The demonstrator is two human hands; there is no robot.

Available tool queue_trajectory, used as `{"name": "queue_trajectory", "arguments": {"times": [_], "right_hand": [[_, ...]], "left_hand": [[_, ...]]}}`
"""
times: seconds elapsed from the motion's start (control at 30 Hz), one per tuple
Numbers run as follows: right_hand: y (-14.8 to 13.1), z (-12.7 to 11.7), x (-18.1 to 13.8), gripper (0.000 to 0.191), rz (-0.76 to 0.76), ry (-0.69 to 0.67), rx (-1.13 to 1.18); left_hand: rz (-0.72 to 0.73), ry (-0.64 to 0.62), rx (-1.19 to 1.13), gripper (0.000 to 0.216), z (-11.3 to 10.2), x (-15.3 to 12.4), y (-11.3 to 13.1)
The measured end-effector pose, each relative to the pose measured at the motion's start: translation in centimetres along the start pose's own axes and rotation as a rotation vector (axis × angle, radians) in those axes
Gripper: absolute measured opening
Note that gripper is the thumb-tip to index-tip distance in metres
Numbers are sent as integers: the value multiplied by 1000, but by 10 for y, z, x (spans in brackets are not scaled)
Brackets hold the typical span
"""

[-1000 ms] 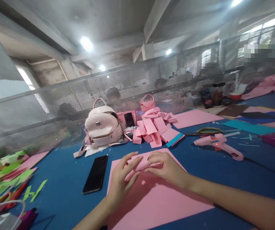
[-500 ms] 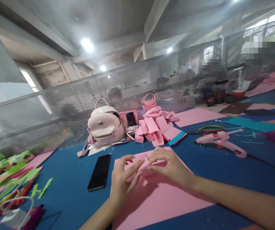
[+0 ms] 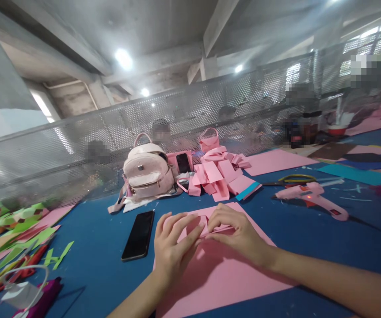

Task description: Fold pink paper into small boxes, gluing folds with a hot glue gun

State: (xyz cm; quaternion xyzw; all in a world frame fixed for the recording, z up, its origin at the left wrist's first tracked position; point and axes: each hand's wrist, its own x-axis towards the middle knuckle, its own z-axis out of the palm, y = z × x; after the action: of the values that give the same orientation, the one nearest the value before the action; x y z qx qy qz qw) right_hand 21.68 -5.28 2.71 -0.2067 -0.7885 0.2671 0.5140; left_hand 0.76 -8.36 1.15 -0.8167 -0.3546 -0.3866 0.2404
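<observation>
Between my hands is a small folded piece of pink paper (image 3: pixel 202 224), partly covered by my fingers. My left hand (image 3: pixel 176 240) grips its left side, thumb at the near edge and fingers over the far side. On the right, my right hand (image 3: pixel 233 227) pinches the other end, with curled fingers above and the thumb below. Both hands are just over a large pink sheet (image 3: pixel 230 282) lying on the blue table (image 3: pixel 100 282). A black phone (image 3: pixel 138 235) lies left of the sheet, close to my left hand.
A pale pink backpack (image 3: pixel 148 172) and a heap of pink paper pieces (image 3: pixel 215 176) stand beyond the sheet. To the right lie a pink glue gun (image 3: pixel 313 198) with its cord and scissors (image 3: pixel 296 179). Green paper scraps (image 3: pixel 58 256) and a white charger (image 3: pixel 23 295) are at left.
My left fingers have shifted and flattened further over the folded paper, and its fold has tilted toward me. My right hand keeps its pinch. The view has moved slightly.
</observation>
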Motion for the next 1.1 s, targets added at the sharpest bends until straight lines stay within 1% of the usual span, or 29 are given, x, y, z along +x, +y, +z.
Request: {"name": "queue_trajectory", "arguments": {"times": [0.2, 0.27, 0.33, 0.4, 0.53, 0.6, 0.67, 0.73, 0.8, 0.9, 1.0, 1.07, 1.1], "right_hand": [[5, 1, -2, 13, -82, 4, -4], [6, 2, -2, 10, -98, 0, -2], [8, 2, -3, 9, -115, -12, 6], [9, 1, -2, 9, -140, -45, 17], [11, -4, 0, 8, -183, -121, 30], [12, -8, 3, 10, -195, -137, 22], [14, -11, 6, 12, -192, -134, 4], [15, -16, 10, 13, -173, -153, -26], [15, -22, 15, 15, -170, -211, -74], [11, -28, 20, 19, -236, -318, -201], [5, -29, 21, 19, -332, -374, -324], [2, -26, 20, 16, -355, -396, -372], [2, -24, 19, 15, -350, -405, -388]], "left_hand": [[38, 88, 23, 27, 1, 5, 5], [52, 83, 20, 26, 1, 6, 5], [48, 71, -5, 31, 0, 5, 5], [-14, 24, -104, 39, 1, 4, 5], [-255, -64, -454, 59, 5, -1, 3], [-301, -72, -542, 64, 7, -3, 2], [-297, -91, -582, 64, 7, -4, 1], [-292, -104, -637, 56, 4, -4, 2], [-308, -103, -703, 46, -1, -2, 4], [-360, -106, -754, 34, -8, 4, 8], [-368, -193, -730, 17, -10, 10, 12], [-352, -277, -700, 6, -9, 12, 15], [-347, -312, -694, 7, -8, 12, 16]]}}
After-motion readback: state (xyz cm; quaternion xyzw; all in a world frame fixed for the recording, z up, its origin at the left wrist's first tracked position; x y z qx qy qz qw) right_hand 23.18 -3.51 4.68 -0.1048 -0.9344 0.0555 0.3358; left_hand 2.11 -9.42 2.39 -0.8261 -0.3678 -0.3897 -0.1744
